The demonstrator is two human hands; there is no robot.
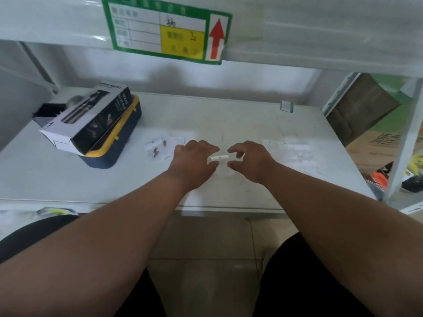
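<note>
A pale grey tabletop (229, 115) lies before you under a white shelf (320, 30) that carries a green-bordered label (164, 28). Just above the tabletop, in the gap between your two hands, sits the white strip (219, 157). It is short, flat, narrow and plain white, lying level from one set of fingers to the other. Something faint and clear seems to hang below it, but blur hides what that is. The fingers of your right hand (251, 161) are curled and pinch the strip's near end between thumb and fingertips. The fingers (209, 148) of your left hand (193, 161) are curled close round the other end, though you cannot tell from here whether they clamp it. Judge the strip as very light, thin and probably bendable, so it should need only a soft pinch. Take it at the two ends, thumb under and fingertip over, because a hard squeeze in the middle could crease it and a loose one could let so smooth a piece slip. Just beyond your left fingers lie small clear packets (160, 147) with dark bits inside. Farther out on that side a printed carton (91, 120) rests on a blue and yellow case (109, 147). White slips (295, 154) lie just past your right fingers.
</note>
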